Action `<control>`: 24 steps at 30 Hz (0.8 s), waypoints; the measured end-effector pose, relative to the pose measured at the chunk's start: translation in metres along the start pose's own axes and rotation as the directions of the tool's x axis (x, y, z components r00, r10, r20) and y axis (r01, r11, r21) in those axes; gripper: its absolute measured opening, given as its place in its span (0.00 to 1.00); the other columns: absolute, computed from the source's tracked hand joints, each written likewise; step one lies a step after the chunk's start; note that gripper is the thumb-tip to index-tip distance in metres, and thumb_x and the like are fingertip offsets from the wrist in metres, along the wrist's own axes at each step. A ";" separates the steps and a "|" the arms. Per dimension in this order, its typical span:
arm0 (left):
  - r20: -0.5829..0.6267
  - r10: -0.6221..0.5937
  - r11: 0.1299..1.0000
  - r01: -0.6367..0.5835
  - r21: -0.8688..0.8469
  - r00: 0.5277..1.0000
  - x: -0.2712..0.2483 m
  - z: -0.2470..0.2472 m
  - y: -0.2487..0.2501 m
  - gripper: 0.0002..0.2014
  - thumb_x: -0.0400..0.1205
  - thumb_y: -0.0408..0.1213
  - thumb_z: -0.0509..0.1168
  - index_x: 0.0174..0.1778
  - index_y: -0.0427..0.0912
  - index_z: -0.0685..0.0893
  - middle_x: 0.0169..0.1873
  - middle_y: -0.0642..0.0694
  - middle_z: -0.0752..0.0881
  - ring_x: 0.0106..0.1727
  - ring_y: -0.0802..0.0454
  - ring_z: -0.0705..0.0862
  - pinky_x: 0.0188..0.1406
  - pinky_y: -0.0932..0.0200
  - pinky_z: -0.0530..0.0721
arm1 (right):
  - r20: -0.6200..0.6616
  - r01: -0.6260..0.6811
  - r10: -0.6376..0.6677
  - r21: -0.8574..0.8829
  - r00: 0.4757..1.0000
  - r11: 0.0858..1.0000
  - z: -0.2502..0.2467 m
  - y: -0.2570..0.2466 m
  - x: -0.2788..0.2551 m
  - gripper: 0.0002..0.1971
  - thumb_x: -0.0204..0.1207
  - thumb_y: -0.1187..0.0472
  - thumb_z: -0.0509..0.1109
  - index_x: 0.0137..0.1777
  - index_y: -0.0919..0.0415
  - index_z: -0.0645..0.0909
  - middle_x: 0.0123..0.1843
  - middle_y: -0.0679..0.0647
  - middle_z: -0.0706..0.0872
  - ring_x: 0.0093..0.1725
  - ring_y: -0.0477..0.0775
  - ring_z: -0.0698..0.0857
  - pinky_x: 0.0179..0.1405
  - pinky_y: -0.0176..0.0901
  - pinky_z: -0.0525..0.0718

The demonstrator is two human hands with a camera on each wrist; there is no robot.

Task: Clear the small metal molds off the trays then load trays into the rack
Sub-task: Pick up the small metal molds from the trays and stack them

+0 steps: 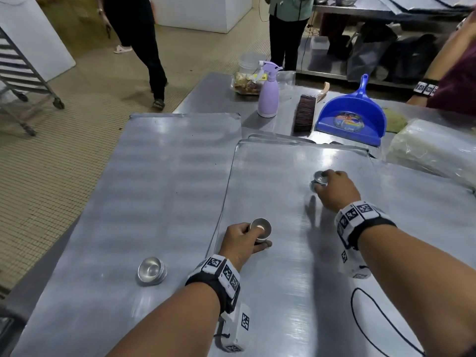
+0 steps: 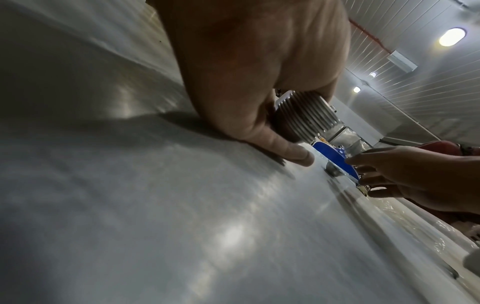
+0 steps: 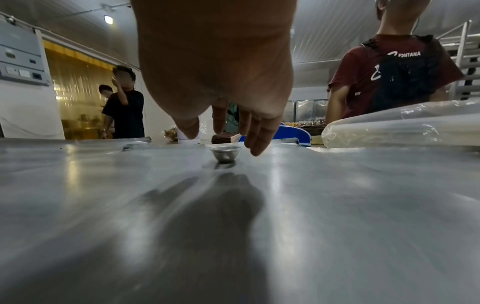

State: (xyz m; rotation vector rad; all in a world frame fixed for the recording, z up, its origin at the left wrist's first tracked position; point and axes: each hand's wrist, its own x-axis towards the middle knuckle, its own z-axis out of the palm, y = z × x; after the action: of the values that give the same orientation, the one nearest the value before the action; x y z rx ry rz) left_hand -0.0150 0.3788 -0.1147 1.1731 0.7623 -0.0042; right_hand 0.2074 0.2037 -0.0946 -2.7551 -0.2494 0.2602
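Gripping a stack of molds (image 1: 260, 229) in the left hand (image 1: 240, 240) on the tray (image 1: 283, 292), a worker reaches the right hand (image 1: 334, 190), fingers (image 3: 255, 133) spread, over another mold (image 3: 225, 154), likely light, stiff, slippery, best pinched at the rim.

rack (image 1: 23, 81) cut off at left edge, right hand (image 1: 334, 189) covering mold's (image 1: 320, 179) far side
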 end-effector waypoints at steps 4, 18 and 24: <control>0.009 0.008 1.000 -0.008 -0.019 1.000 0.000 0.000 -0.001 0.10 0.82 0.28 0.66 0.50 0.22 0.85 0.43 0.34 0.88 0.44 0.36 0.94 0.55 0.44 0.91 | 0.092 -0.002 0.008 -0.068 0.996 0.998 0.009 0.005 0.020 0.15 0.78 0.48 0.65 0.65 0.39 0.78 0.73 0.59 0.72 0.67 0.69 0.79 0.65 0.60 0.81; -0.005 0.030 0.999 -0.030 0.015 1.000 -0.006 0.005 0.002 0.08 0.83 0.28 0.66 0.49 0.25 0.86 0.42 0.34 0.87 0.43 0.36 0.94 0.47 0.52 0.92 | 0.042 0.114 -0.113 -0.022 0.993 0.993 0.011 -0.004 -0.037 0.06 0.76 0.52 0.73 0.50 0.51 0.86 0.57 0.55 0.87 0.55 0.62 0.85 0.52 0.52 0.85; -0.002 0.066 0.995 -0.065 0.070 0.998 -0.009 0.007 0.003 0.07 0.83 0.29 0.65 0.47 0.27 0.86 0.40 0.35 0.88 0.41 0.38 0.94 0.46 0.52 0.92 | 0.034 0.133 -0.133 0.008 0.990 0.991 0.025 -0.003 -0.110 0.17 0.74 0.50 0.73 0.61 0.51 0.84 0.59 0.54 0.83 0.61 0.60 0.82 0.54 0.52 0.84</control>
State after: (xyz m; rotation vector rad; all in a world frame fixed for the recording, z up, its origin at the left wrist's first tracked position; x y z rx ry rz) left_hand -0.0171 0.3708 -0.1058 1.2647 0.7320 0.0265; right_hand 0.0956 0.1923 -0.1001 -2.7159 -0.4393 0.2723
